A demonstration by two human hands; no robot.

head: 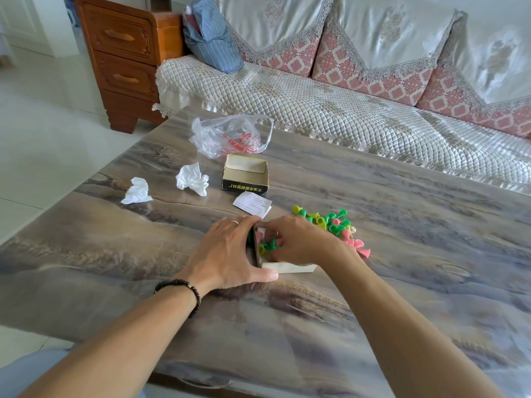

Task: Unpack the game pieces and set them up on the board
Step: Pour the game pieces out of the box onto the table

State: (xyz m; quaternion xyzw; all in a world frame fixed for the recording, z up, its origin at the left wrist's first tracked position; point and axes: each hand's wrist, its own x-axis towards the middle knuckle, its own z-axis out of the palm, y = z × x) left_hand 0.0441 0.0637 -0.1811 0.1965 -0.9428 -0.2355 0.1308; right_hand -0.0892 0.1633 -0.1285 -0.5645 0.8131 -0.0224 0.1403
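A small cardboard box tray (290,267) lies on the table in front of me, with green, yellow and pink game pieces (270,245) inside. My left hand (227,254) grips the tray's left side, thumb against its near edge. My right hand (301,239) reaches into the tray with its fingers closed among the pieces. A loose pile of green, yellow and pink pieces (333,225) lies on the table just right of my right hand. No board is in view.
The box's other half (245,175) stands open farther back, with a folded paper slip (253,203) beside it. A clear plastic bag (230,136) and two crumpled white wrappers (192,179) (137,191) lie at the left. A sofa (344,110) runs behind the table.
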